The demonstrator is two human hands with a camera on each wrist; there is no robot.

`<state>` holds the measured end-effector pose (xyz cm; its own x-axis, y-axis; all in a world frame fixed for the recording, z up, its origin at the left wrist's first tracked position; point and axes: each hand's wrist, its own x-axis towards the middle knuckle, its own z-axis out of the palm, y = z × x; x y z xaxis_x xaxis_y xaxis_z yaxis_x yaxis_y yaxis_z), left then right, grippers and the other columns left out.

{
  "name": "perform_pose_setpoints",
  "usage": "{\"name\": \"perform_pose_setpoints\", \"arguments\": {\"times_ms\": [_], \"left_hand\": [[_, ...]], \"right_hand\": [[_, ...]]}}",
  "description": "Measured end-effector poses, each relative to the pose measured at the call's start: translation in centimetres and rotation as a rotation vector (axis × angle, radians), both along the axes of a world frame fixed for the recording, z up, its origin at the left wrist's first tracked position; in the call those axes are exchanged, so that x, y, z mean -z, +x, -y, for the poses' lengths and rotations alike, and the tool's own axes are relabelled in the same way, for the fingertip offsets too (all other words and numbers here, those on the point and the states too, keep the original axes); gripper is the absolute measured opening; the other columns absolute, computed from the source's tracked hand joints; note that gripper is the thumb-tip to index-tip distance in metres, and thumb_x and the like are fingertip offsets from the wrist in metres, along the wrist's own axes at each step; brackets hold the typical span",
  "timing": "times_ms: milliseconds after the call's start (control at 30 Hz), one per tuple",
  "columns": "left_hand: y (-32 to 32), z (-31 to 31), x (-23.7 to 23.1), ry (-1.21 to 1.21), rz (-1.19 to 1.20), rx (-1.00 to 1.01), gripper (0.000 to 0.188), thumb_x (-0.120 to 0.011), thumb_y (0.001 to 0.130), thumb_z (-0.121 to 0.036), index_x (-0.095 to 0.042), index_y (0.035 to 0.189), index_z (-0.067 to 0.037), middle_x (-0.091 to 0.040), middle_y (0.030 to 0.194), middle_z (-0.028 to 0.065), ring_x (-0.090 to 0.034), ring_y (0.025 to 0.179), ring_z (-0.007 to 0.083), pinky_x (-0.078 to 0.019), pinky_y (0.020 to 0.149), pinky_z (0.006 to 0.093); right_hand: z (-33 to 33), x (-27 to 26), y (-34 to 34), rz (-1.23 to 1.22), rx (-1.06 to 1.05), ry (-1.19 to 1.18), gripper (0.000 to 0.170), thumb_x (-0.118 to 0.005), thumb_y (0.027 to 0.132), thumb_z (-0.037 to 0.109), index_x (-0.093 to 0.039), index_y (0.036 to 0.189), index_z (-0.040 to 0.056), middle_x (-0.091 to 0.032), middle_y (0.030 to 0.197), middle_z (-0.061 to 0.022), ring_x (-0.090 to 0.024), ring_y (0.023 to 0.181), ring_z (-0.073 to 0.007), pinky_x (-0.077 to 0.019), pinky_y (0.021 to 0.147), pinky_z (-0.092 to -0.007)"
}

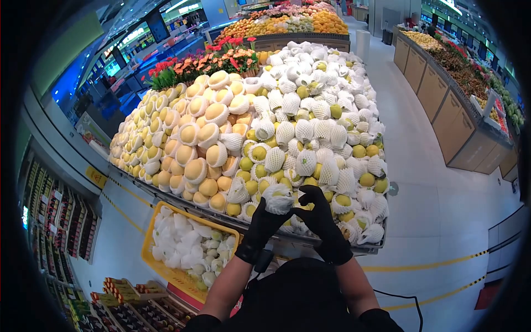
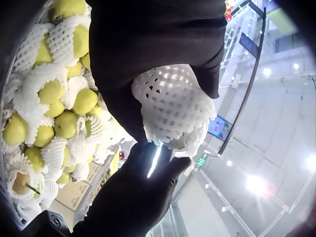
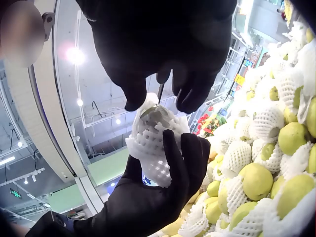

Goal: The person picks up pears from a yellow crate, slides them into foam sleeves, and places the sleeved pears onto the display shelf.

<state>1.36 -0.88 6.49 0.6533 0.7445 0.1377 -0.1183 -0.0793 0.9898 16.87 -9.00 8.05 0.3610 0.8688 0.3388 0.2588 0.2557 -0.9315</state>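
Observation:
A pear-like fruit in a white foam net (image 1: 277,199) is gripped by my gloved left hand (image 1: 259,231) at the front edge of the fruit display. The left wrist view shows the left hand (image 2: 153,39) curled round the net (image 2: 173,101). My gloved right hand (image 1: 326,224) is close on the right, thumb and index finger bent and apart. In the right wrist view the right hand (image 3: 165,44) hangs over the top of the netted fruit (image 3: 155,143), beside a thin dark stem. The left hand (image 3: 153,197) supports the fruit from below. Any right-hand contact is unclear.
Netted yellow-green fruits (image 1: 306,163) and larger peach-coloured ones (image 1: 196,170) fill the sloped display. A yellow crate (image 1: 146,252) of white nets and fruit stands at the lower left. Red and orange flowers (image 1: 218,60) stand behind. Another produce counter (image 1: 437,99) runs along the right.

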Motion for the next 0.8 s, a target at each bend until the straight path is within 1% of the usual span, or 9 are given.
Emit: {"name": "perform_pose_setpoints", "arguments": {"times_ms": [133, 200, 300, 400, 500, 567, 633, 700, 800], "left_hand": [[0.0, 0.5, -1.6, 0.476, -0.37, -0.097, 0.041, -0.049, 0.096, -0.03, -0.043, 0.126, -0.002, -0.055, 0.123, 0.0097, -0.052, 0.115, 0.0211, -0.0366, 0.103, 0.0362], [0.4, 0.4, -1.3, 0.508, -0.378, -0.108, 0.039, -0.048, 0.097, -0.029, -0.043, 0.125, -0.003, -0.055, 0.122, 0.0095, -0.052, 0.114, 0.0206, -0.0365, 0.102, 0.0358], [1.3, 0.9, -1.4, 0.197, -0.128, -0.066, 0.046, -0.043, 0.098, -0.036, -0.041, 0.13, -0.003, -0.052, 0.126, 0.0108, -0.049, 0.117, 0.0225, -0.0357, 0.103, 0.0387], [1.7, -0.5, 1.3, -1.037, 0.989, 0.42, 0.054, -0.039, 0.097, -0.044, -0.038, 0.134, -0.004, -0.048, 0.129, 0.0128, -0.046, 0.12, 0.0262, -0.0346, 0.103, 0.0411], [1.9, -0.2, 1.3, -0.559, 0.569, 0.128, 0.059, -0.037, 0.096, -0.049, -0.037, 0.137, -0.006, -0.046, 0.132, 0.0144, -0.043, 0.122, 0.0293, -0.0331, 0.105, 0.0421], [1.9, 0.3, 0.3, -0.108, 0.138, 0.028, 0.06, -0.035, 0.096, -0.05, -0.037, 0.137, -0.006, -0.046, 0.133, 0.0143, -0.043, 0.123, 0.0294, -0.0317, 0.106, 0.0423], [1.7, 0.3, 0.2, -0.27, 0.238, 0.059, 0.06, -0.034, 0.097, -0.05, -0.037, 0.136, -0.006, -0.046, 0.133, 0.0143, -0.042, 0.123, 0.0295, -0.0308, 0.107, 0.0424], [1.3, -0.2, 1.2, -1.043, 0.871, 0.229, 0.059, -0.033, 0.097, -0.05, -0.037, 0.136, -0.006, -0.045, 0.134, 0.0143, -0.042, 0.124, 0.0296, -0.0301, 0.108, 0.0425], [1.2, -0.5, 2.1, -0.959, 0.867, 0.219, 0.059, -0.033, 0.097, -0.05, -0.038, 0.135, -0.005, -0.046, 0.133, 0.0139, -0.042, 0.124, 0.0291, -0.0306, 0.107, 0.043]], "right_hand": [[-0.2, 0.3, 0.2, 0.326, -0.002, 0.14, 0.036, -0.078, 0.069, 0.012, -0.064, 0.102, 0.0099, -0.056, 0.101, -0.0113, -0.055, 0.093, -0.0273, -0.0457, 0.082, -0.0364], [0.0, 0.1, -0.7, 0.4, 0.029, 0.093, 0.026, -0.076, 0.07, 0.012, -0.067, 0.094, 0.0111, -0.056, 0.101, -0.0143, -0.053, 0.096, -0.0317, -0.0439, 0.085, -0.0398], [-0.3, -0.1, -1.8, 0.42, 0.061, 0.059, 0.026, -0.073, 0.071, 0.012, -0.066, 0.096, 0.0102, -0.056, 0.1, -0.015, -0.053, 0.096, -0.032, -0.0442, 0.084, -0.0399], [-0.7, -0.5, -2.3, 0.386, 0.142, -0.003, 0.021, -0.068, 0.074, 0.015, -0.065, 0.093, 0.0063, -0.057, 0.095, -0.0155, -0.054, 0.093, -0.033, -0.0449, 0.081, -0.041], [-1.1, -0.4, -2.3, 0.478, 0.154, 0.079, 0.012, -0.063, 0.078, 0.013, -0.062, 0.086, 0.0047, -0.057, 0.088, -0.0161, -0.054, 0.088, -0.0339, -0.0446, 0.077, -0.0429], [-1.4, -0.5, -2.1, 0.561, 0.136, 0.088, 0.008, -0.061, 0.077, 0.01, -0.06, 0.084, 0.0058, -0.057, 0.084, -0.0155, -0.054, 0.085, -0.0338, -0.0441, 0.075, -0.0433], [-1.6, -1.1, -2.0, 0.609, 0.112, 0.138, 0.007, -0.06, 0.075, 0.008, -0.059, 0.081, 0.0066, -0.057, 0.081, -0.0145, -0.054, 0.083, -0.0337, -0.0436, 0.073, -0.0433], [-1.7, -2.0, -1.8, 0.624, 0.087, 0.228, 0.008, -0.06, 0.072, 0.007, -0.058, 0.08, 0.0074, -0.057, 0.078, -0.0133, -0.054, 0.081, -0.0335, -0.0432, 0.072, -0.0427], [-2.1, -1.4, -1.7, 0.627, 0.014, 0.196, 0.012, -0.062, 0.069, 0.007, -0.058, 0.08, 0.0071, -0.057, 0.079, -0.012, -0.055, 0.08, -0.0333, -0.0431, 0.074, -0.0413]]}}
